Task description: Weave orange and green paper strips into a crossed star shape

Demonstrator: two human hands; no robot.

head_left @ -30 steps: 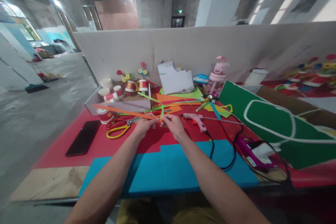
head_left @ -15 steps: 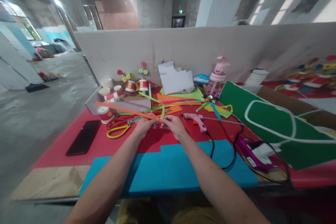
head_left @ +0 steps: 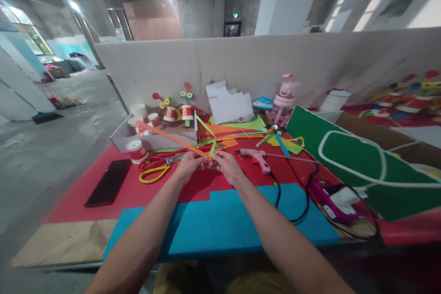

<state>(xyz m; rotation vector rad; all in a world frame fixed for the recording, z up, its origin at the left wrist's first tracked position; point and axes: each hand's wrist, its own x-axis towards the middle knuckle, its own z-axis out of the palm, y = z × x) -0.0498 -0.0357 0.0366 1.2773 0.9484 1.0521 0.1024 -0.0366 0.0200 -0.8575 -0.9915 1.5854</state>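
Note:
My left hand point(head_left: 190, 165) and my right hand point(head_left: 225, 165) meet above the red table covering, fingers closed around the joined ends of two paper strips. The orange paper strip point(head_left: 168, 138) slants up to the left from the pinch. A green paper strip point(head_left: 212, 146) rises from the same spot and bends back to the upper left. Left of my left hand lie scissors point(head_left: 155, 173) with red and yellow handles. To the right of my right hand rests a pink glue gun point(head_left: 258, 158), apart from it. My fingers hide the exact joint of the strips.
A black phone point(head_left: 108, 183) lies at left, beside a paper cup point(head_left: 137, 150). A white box point(head_left: 120, 141) holds cups and small cup figures. A blue sheet point(head_left: 220, 220) covers the front. At right are a purple power strip point(head_left: 330, 202), cords and a green board point(head_left: 351, 170).
The orange strip has swung upward at its far end, and the green strip's free end has risen and shifted right. Both hands stay together in nearly the same place.

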